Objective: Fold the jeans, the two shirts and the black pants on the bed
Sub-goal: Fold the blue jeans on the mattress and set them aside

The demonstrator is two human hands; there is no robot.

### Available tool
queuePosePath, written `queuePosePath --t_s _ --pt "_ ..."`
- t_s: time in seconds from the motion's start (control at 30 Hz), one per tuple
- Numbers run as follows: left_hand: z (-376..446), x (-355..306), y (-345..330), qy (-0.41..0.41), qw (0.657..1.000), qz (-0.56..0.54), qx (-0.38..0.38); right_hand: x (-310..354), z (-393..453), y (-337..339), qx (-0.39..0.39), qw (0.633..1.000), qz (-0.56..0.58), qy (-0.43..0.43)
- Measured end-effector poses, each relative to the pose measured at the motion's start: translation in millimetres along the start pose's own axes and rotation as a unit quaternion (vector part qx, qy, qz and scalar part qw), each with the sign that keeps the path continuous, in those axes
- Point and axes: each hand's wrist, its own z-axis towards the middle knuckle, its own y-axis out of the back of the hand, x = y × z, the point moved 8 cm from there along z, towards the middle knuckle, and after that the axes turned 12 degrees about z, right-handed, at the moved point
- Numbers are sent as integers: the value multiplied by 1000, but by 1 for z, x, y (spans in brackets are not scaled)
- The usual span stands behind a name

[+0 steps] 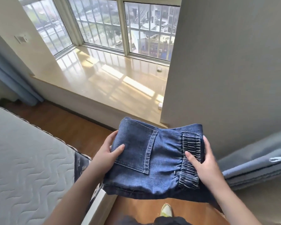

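Clearly you hold the folded jeans [152, 157] in the air, off the bed [23, 159] to its right. Your left hand [111, 150] and right hand [203, 161] pinch opposite ends, thumbs on top, so the folds stay together.

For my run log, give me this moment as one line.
step: jeans folded | left hand: grips pocket side | right hand: grips elastic waistband side | place: held over floor beside mattress
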Motion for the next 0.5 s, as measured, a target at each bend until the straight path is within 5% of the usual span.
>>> queuePosePath --t_s 0.5 --pt "72 48 130 90 973 -110 -183 71 168 -199 228 971 -53 47"
